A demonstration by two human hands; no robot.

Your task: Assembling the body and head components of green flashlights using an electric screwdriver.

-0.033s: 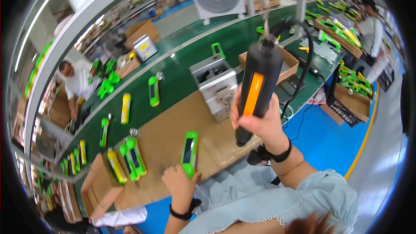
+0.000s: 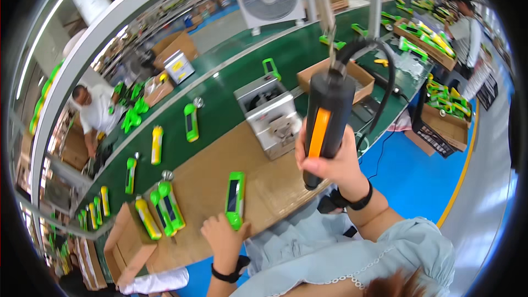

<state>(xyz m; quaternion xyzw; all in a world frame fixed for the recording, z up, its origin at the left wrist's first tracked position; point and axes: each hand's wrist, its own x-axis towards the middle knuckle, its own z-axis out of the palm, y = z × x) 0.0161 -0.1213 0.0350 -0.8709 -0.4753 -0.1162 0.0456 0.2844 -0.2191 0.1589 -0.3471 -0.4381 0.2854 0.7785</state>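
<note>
My right hand is wrapped round a black electric screwdriver with an orange strip. It is raised above the bench's front edge and points downward. A cable curves from its top. My left hand lies at the lower end of a green handheld light with a dark panel, its thumb and fingers on either side of it. The light rests on the brown cardboard sheet. Just left of it lie two green lights side by side and a yellow-and-green one.
A silver metal machine stands behind the screwdriver. More lights lie on the green belt. An open carton sits at the left, a box of green parts at the right. Two co-workers are at work nearby.
The view has shifted slightly. The screwdriver in my right hand has come down a little. My left hand stays at the green light's lower end.
</note>
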